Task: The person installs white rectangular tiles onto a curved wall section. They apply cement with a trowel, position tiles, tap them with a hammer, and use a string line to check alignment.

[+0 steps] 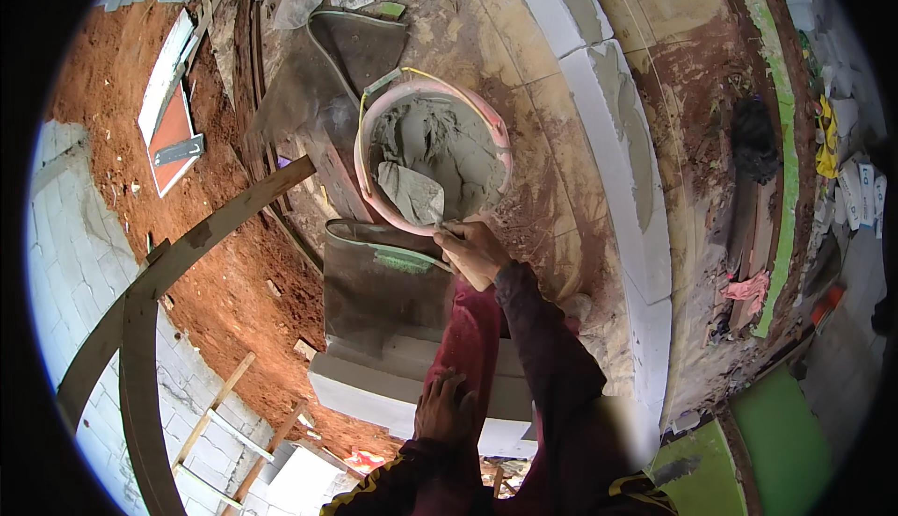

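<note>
A pink-rimmed bucket (506,146) stands in front of me with wet grey mortar (472,156) inside. Its yellow wire handle is tipped toward the far side. My right hand (472,252) is closed around the grip of a trowel at the bucket's near rim. The trowel's blade (412,194), smeared with mortar, lies over the mortar in the near left part of the bucket. My left hand (444,408) rests on my red trouser leg, its fingers spread and nothing in them.
White blocks (608,151) topped with mortar form a low row on the right. Dark sheet-like pieces (374,291) lie beside the bucket. Wooden planks (210,231) cross the left over red soil (224,291). A green strip (781,188) runs along the far right.
</note>
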The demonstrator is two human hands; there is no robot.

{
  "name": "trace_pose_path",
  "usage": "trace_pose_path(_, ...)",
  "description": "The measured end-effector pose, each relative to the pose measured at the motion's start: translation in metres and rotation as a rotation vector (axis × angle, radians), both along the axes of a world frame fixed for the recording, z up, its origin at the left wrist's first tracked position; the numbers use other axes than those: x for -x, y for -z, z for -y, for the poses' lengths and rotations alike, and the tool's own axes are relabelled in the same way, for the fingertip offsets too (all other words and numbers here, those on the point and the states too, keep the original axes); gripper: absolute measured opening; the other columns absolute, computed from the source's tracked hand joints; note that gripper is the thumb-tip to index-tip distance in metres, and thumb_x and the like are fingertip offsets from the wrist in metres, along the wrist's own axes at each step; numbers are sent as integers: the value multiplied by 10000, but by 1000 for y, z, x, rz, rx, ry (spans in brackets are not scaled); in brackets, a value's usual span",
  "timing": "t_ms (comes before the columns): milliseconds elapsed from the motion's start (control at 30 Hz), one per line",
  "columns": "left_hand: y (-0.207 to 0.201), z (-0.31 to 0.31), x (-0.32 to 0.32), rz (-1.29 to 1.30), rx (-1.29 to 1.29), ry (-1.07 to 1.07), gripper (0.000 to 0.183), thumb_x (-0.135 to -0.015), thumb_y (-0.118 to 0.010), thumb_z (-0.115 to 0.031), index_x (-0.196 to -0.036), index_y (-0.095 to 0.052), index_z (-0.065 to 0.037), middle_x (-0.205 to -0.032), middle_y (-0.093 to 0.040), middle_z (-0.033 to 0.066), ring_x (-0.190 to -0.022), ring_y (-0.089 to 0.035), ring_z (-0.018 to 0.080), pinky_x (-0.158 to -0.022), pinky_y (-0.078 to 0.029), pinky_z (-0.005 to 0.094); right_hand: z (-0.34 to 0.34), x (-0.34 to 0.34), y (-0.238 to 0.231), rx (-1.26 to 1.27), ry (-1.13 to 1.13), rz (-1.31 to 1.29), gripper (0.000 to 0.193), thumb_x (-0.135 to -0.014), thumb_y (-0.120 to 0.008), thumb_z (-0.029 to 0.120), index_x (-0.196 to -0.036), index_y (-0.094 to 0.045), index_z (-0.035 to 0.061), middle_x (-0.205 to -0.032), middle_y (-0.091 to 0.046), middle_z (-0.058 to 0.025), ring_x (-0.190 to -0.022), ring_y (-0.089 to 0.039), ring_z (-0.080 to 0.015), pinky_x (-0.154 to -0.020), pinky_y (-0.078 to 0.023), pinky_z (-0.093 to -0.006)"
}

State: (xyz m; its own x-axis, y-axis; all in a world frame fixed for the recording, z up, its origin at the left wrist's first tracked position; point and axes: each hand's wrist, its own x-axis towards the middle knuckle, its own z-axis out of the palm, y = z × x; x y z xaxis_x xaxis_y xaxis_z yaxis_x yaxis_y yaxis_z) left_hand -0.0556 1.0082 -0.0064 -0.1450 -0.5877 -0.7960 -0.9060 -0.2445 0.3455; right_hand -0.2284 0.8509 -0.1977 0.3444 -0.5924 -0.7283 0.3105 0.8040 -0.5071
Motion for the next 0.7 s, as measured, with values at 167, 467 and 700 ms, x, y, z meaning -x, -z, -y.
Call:
trace_pose_path(167,2,-8,3,31,-66,-7,421,-883,-703,-303,-1232,-611,-85,-1349,-582,153,-1253,-527,385,-1045,-425,493,-75,64,-6,54,259,178,369,-949,-660,291,-1131,-627,-29,-759,-610,-66,-554,-583,-127,-471,-476,-271)
trace_pose_path(467,9,-35,14,59,-2,82,418,-876,-712,-311,-1215,-637,-78,-1334,-598,159,-1249,-535,381,-1054,-422,481,-195,136,28,282,700,-1019,410,-835,-692,61,-1213,-572,-39,-963,-630,-135,-831,-647,-247,-712,-550,-368)
trace_pose_path(700,12,-55,22,84,54,189,376,-872,-720,-253,-1182,-644,-54,-1293,-620,186,-1231,-554,390,-1040,-441,470,-217,137,113,53,556,-1713,397,-802,-736,79,-1171,-601,25,-1045,-532,-210,-933,-580,-406,-776,-500,-493)
